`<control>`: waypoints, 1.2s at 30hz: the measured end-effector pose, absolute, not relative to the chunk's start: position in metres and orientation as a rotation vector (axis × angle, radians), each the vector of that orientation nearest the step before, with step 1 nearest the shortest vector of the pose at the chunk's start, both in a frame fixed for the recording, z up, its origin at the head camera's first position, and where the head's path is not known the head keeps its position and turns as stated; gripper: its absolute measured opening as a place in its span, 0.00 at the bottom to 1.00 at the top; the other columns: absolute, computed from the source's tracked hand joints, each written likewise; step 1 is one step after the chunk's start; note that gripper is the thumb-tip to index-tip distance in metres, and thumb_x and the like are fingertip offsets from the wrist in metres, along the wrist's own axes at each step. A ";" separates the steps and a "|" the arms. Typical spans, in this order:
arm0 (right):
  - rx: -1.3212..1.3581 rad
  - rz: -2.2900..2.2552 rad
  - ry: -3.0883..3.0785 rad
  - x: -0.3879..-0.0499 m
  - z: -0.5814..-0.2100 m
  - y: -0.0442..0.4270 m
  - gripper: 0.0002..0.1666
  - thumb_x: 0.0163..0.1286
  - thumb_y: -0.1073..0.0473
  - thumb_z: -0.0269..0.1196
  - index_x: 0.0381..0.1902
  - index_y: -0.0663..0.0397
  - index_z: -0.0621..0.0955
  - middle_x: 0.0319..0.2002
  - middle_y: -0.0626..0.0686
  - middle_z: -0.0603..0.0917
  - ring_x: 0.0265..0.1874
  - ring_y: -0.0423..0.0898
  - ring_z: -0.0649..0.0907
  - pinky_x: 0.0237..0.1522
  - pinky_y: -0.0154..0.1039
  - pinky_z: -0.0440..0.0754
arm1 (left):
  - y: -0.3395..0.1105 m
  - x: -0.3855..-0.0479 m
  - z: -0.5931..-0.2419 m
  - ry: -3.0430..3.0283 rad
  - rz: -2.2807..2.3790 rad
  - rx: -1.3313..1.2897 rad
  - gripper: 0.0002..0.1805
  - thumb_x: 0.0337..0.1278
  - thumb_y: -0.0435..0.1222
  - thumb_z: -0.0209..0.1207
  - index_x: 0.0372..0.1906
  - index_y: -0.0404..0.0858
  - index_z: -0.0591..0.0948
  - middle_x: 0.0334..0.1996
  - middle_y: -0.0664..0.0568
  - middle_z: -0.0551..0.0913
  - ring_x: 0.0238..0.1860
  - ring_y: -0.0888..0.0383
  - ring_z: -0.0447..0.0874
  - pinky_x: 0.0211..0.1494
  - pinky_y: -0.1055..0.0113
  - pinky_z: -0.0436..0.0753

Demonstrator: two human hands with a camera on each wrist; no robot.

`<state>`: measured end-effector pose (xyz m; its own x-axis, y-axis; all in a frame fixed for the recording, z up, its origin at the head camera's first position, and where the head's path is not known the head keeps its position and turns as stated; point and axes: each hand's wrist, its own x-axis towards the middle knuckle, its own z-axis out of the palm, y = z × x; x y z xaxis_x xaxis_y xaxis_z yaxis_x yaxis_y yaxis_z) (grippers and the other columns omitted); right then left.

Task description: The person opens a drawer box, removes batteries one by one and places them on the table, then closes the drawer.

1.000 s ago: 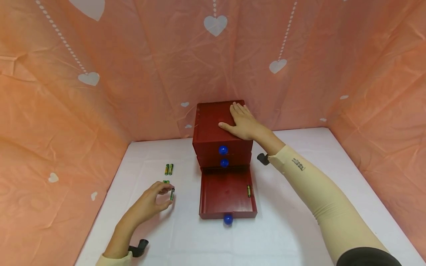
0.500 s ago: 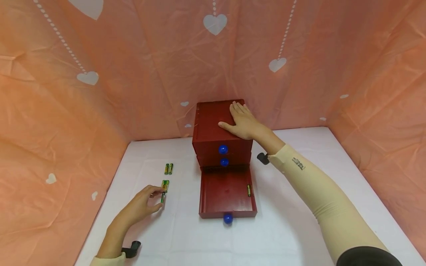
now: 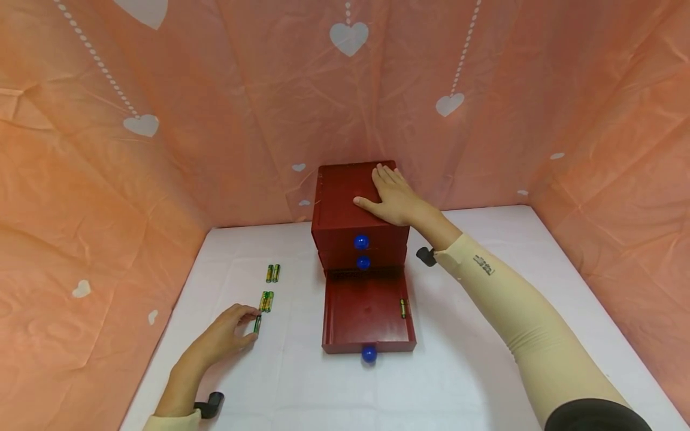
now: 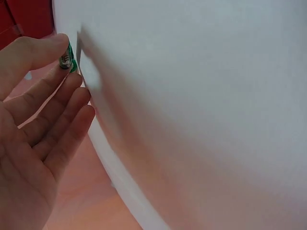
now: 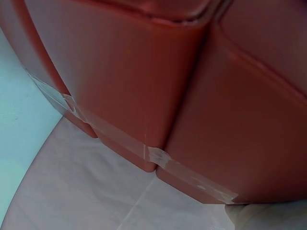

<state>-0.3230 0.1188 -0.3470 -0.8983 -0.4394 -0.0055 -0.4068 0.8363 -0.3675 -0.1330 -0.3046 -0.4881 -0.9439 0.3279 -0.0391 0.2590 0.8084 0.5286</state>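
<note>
My left hand (image 3: 222, 336) pinches a small green battery (image 3: 257, 324) between thumb and fingers, on the left side of the table. In the left wrist view the battery (image 4: 66, 58) peeks out between thumb and forefinger. Just beyond it lies a pair of green and yellow batteries (image 3: 266, 301), with a second pair (image 3: 272, 273) farther back. My right hand (image 3: 396, 200) rests flat with spread fingers on top of the dark red drawer unit (image 3: 345, 191). Its bottom drawer (image 3: 361, 311) is pulled out, with one battery (image 3: 402, 308) against the right wall.
Blue round knobs mark the drawers, the lowest knob (image 3: 369, 354) sticking out at the front. Clear tape (image 5: 120, 139) runs along the unit's side in the right wrist view. An orange-pink cloth (image 3: 259, 108) with hearts encloses the white table (image 3: 458, 371).
My left hand has moved left and slightly toward me with the battery, uncovering the nearer pair of batteries. The right hand stays in place on the drawer unit.
</note>
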 end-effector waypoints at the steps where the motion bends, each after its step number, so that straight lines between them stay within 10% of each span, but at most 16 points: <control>1: -0.675 -0.555 2.924 -0.323 -0.347 0.119 0.59 0.82 0.27 0.47 0.86 0.67 0.46 0.87 0.65 0.42 0.87 0.59 0.39 0.86 0.52 0.32 | -0.305 -0.133 -0.488 2.871 0.798 0.472 0.25 0.56 0.30 0.77 0.58 0.31 0.83 0.52 0.45 0.83 0.54 0.44 0.85 0.61 0.44 0.84; 36: -0.672 -0.554 2.920 -0.322 -0.345 0.119 0.59 0.82 0.28 0.48 0.86 0.67 0.45 0.87 0.66 0.41 0.87 0.59 0.39 0.85 0.53 0.31 | -0.299 -0.129 -0.483 2.835 0.798 0.377 0.30 0.58 0.32 0.77 0.62 0.27 0.78 0.54 0.40 0.82 0.58 0.39 0.83 0.65 0.40 0.81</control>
